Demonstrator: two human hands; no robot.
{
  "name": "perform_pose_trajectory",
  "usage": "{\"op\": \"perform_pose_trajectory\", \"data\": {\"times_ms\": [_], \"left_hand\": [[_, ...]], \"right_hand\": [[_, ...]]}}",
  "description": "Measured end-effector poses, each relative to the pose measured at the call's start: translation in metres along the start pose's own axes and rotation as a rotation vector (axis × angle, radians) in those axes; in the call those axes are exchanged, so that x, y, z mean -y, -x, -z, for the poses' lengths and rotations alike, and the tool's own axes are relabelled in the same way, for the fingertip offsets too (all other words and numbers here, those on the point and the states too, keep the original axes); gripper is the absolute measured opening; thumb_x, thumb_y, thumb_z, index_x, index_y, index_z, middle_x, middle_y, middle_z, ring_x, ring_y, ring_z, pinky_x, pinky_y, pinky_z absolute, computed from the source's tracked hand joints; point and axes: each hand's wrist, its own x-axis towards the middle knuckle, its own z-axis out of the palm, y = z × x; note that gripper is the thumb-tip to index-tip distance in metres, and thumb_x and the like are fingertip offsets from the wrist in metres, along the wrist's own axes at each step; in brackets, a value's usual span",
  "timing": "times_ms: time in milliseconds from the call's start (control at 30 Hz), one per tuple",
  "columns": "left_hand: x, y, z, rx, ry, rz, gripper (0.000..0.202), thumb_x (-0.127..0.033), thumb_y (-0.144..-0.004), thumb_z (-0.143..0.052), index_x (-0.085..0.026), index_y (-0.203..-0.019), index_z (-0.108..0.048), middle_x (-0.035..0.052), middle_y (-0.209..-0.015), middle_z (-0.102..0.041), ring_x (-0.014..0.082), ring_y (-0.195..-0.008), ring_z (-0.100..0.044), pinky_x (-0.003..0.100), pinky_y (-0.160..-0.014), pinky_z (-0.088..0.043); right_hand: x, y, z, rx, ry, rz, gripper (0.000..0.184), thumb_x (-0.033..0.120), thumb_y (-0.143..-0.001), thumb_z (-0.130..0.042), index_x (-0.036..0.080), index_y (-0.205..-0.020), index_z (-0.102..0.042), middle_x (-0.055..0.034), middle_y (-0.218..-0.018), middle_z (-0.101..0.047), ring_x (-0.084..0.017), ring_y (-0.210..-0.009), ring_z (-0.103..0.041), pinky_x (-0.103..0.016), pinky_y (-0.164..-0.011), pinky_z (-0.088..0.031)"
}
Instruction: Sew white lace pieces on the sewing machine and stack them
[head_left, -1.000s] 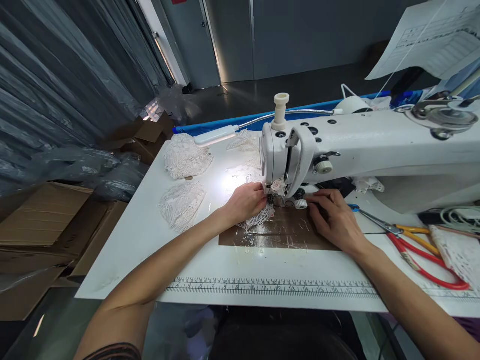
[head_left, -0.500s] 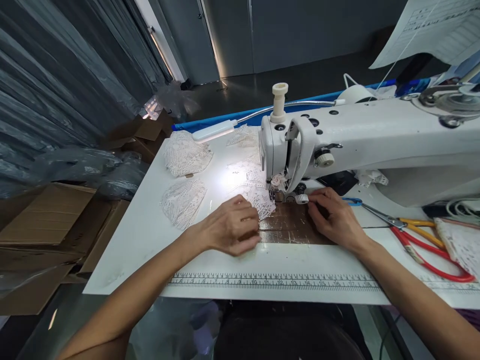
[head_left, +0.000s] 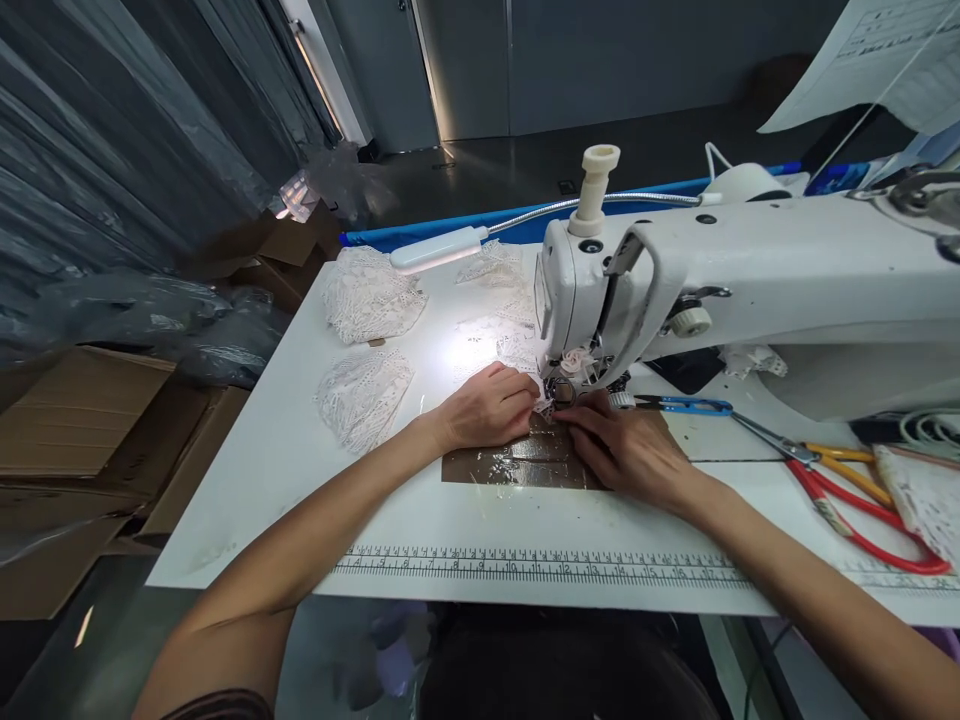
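My left hand (head_left: 487, 408) lies on the white table (head_left: 285, 470) just left of the needle of the white sewing machine (head_left: 750, 285), its fingers pinched on a small white lace piece (head_left: 541, 401). My right hand (head_left: 622, 445) rests on the brown taped patch (head_left: 517, 462) and presses its fingertips on the same lace under the presser foot (head_left: 561, 390). Most of the lace is hidden by my fingers.
Lace pieces lie in piles at the back left (head_left: 371, 295) and mid-left (head_left: 361, 395). A gooseneck lamp (head_left: 439, 250) lights the needle area. Blue snips (head_left: 686, 405) and red-handled scissors (head_left: 862, 500) lie right of my hands. A printed ruler (head_left: 540, 570) runs along the front edge. Cardboard boxes (head_left: 82, 420) stand left.
My left hand went back from the table front to the needle. My right hand slid left to the presser foot. The camera view shifted left a little.
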Motion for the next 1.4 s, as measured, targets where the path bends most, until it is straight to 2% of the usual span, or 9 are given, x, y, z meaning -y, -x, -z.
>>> {"op": "perform_pose_trajectory", "data": {"times_ms": [233, 367, 533, 700, 833, 1000, 1100, 1233, 1400], "left_hand": [[0.002, 0.0, -0.001, 0.094, 0.064, -0.013, 0.015, -0.014, -0.089, -0.046, -0.017, -0.087, -0.061, 0.0051, -0.093, -0.069, 0.0152, -0.083, -0.061, 0.033, -0.079, -0.046], [0.003, 0.001, 0.0, 0.069, 0.121, 0.006, 0.014, -0.02, -0.091, -0.05, -0.02, -0.094, -0.064, 0.0029, -0.098, -0.069, 0.015, -0.085, -0.061, 0.033, -0.08, -0.045], [0.001, 0.002, -0.002, 0.093, 0.065, 0.045, 0.018, -0.023, -0.094, -0.05, -0.02, -0.085, -0.065, 0.003, -0.096, -0.069, 0.0144, -0.081, -0.06, 0.034, -0.079, -0.044], [-0.002, 0.003, -0.002, 0.047, -0.022, 0.016, 0.017, -0.019, -0.094, -0.048, -0.02, -0.086, -0.064, 0.0017, -0.099, -0.069, 0.0126, -0.081, -0.061, 0.038, -0.09, -0.044], [-0.004, 0.004, -0.001, -0.017, -0.064, -0.043, 0.015, -0.017, -0.093, -0.049, -0.019, -0.088, -0.062, 0.0007, -0.1, -0.071, 0.0122, -0.083, -0.062, 0.038, -0.095, -0.043], [-0.005, 0.001, -0.002, 0.031, -0.032, -0.004, 0.018, -0.017, -0.093, -0.047, -0.021, -0.084, -0.062, -0.0002, -0.099, -0.071, 0.0132, -0.083, -0.063, 0.04, -0.096, -0.042], [-0.004, 0.0, -0.003, 0.057, -0.002, 0.031, 0.018, -0.017, -0.093, -0.046, -0.02, -0.085, -0.061, 0.0002, -0.098, -0.071, 0.0131, -0.083, -0.063, 0.04, -0.096, -0.042], [-0.001, 0.001, -0.001, 0.058, 0.027, -0.031, 0.015, -0.018, -0.094, -0.048, -0.019, -0.087, -0.062, 0.0018, -0.101, -0.07, 0.0124, -0.087, -0.063, 0.035, -0.093, -0.044], [0.004, 0.002, 0.0, 0.02, 0.017, -0.125, 0.01, -0.02, -0.093, -0.052, -0.02, -0.093, -0.063, 0.0021, -0.102, -0.069, 0.0128, -0.086, -0.062, 0.034, -0.09, -0.046]], "right_hand": [[0.003, 0.001, -0.009, -0.048, 0.008, 0.066, 0.032, 0.024, -0.094, -0.043, 0.021, -0.116, -0.066, -0.0136, -0.106, -0.06, -0.025, -0.089, -0.059, -0.041, -0.073, -0.053], [0.001, 0.004, -0.012, -0.044, -0.05, 0.069, 0.032, 0.024, -0.094, -0.044, 0.019, -0.117, -0.065, -0.0147, -0.107, -0.061, -0.026, -0.094, -0.06, -0.044, -0.079, -0.053], [-0.004, -0.002, 0.003, 0.0, -0.159, -0.05, 0.033, 0.024, -0.092, -0.046, 0.024, -0.12, -0.064, -0.0104, -0.109, -0.065, -0.022, -0.088, -0.065, -0.036, -0.076, -0.054], [-0.014, -0.008, 0.005, 0.012, -0.108, -0.091, 0.037, 0.024, -0.09, -0.046, 0.025, -0.124, -0.062, -0.0094, -0.117, -0.064, -0.025, -0.095, -0.064, -0.037, -0.076, -0.053], [-0.016, -0.005, -0.006, -0.022, -0.052, -0.111, 0.039, 0.029, -0.093, -0.044, 0.025, -0.128, -0.06, -0.0101, -0.12, -0.063, -0.024, -0.091, -0.065, -0.033, -0.069, -0.052], [-0.009, -0.003, -0.007, -0.022, 0.024, -0.107, 0.038, 0.028, -0.093, -0.044, 0.027, -0.126, -0.062, -0.0091, -0.11, -0.064, -0.018, -0.073, -0.062, -0.027, -0.056, -0.046], [-0.005, -0.004, -0.005, -0.004, 0.088, -0.059, 0.038, 0.026, -0.093, -0.042, 0.028, -0.125, -0.064, -0.0113, -0.107, -0.062, -0.017, -0.069, -0.059, -0.028, -0.057, -0.045], [-0.006, -0.005, -0.007, -0.026, 0.095, -0.009, 0.036, 0.024, -0.092, -0.045, 0.026, -0.122, -0.066, -0.0131, -0.106, -0.06, -0.019, -0.072, -0.058, -0.03, -0.059, -0.046], [-0.009, -0.003, -0.013, -0.06, 0.045, -0.009, 0.035, 0.022, -0.091, -0.047, 0.026, -0.12, -0.067, -0.013, -0.108, -0.057, -0.02, -0.079, -0.059, -0.033, -0.065, -0.05]]}}
